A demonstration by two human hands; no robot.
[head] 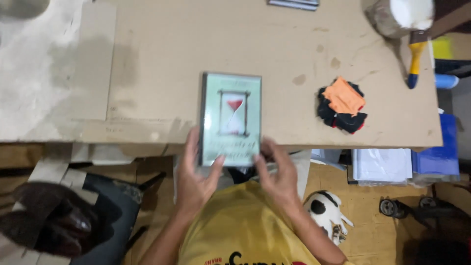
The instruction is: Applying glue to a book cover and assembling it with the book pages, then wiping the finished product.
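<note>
The left hand [194, 179] and the right hand [278, 174] each grip a lower corner of the flat rectangular pale-green case with an hourglass picture on its front [230, 118]. The left grip pinches the lower left corner, thumb on the front face and fingers along the left edge. The right grip pinches the lower right corner, fingers spread, thumb tip on the case edge. The case lies flat on the brown cardboard-covered table [162, 59], its lower end overhanging the near table edge.

To the right of the case, well apart, lies a bundle of black and orange cloth [343, 104]. At the far right corner stand a yellow-handled brush [416, 56] and a grey wrapped roll [400, 17]. A dark flat item [294, 4] lies at the far edge.

The table surface to the left of the case and beyond it is bare. Below the near edge, a black chair [105, 211] stands to the left, a black-and-white animal [326, 211] lies on the floor to the right, and blue and white folders [407, 164] sit under the right end.
</note>
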